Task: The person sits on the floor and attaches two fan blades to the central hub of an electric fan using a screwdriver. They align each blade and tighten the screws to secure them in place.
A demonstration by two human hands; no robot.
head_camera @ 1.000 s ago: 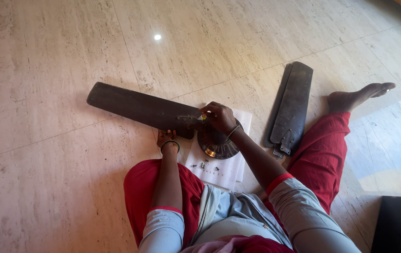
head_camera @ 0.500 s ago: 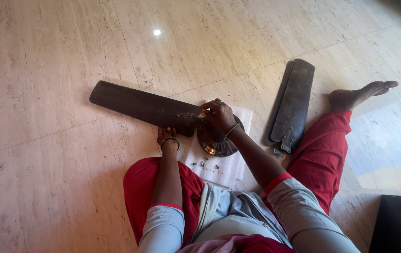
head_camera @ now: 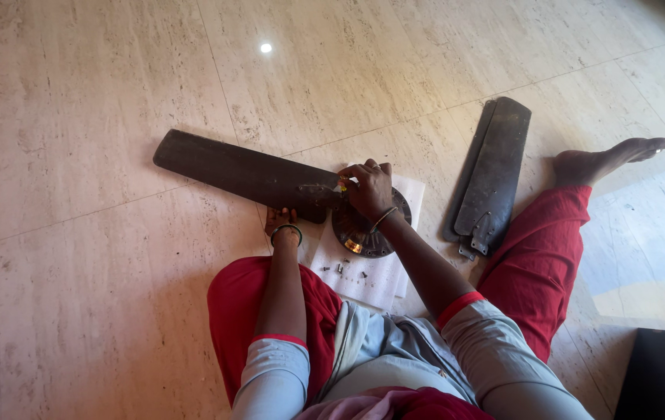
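Sitting on the floor (head_camera: 76, 272), you have the round fan motor housing (head_camera: 363, 233) resting on a white sheet of paper (head_camera: 371, 284) straight ahead of you, with one dark fan blade (head_camera: 243, 175) reaching from it toward ten o'clock. Keep that blade pressed flat and hold the small yellow-tipped tool (head_camera: 342, 187) square to the bracket (head_camera: 315, 194) at the blade's root, so it doesn't slip off the fastener. Your right hand (head_camera: 370, 190) is curled shut around the tool, fingertips bunched right at the joint between blade and housing. Your left hand (head_camera: 279, 222) sits at the blade's near edge, partly tucked under it; how far it's open can't be told. Loose screws (head_camera: 342, 268) lie on the paper at six o'clock of the housing. Two spare blades (head_camera: 495, 171) lie stacked at two o'clock, beside your right leg.
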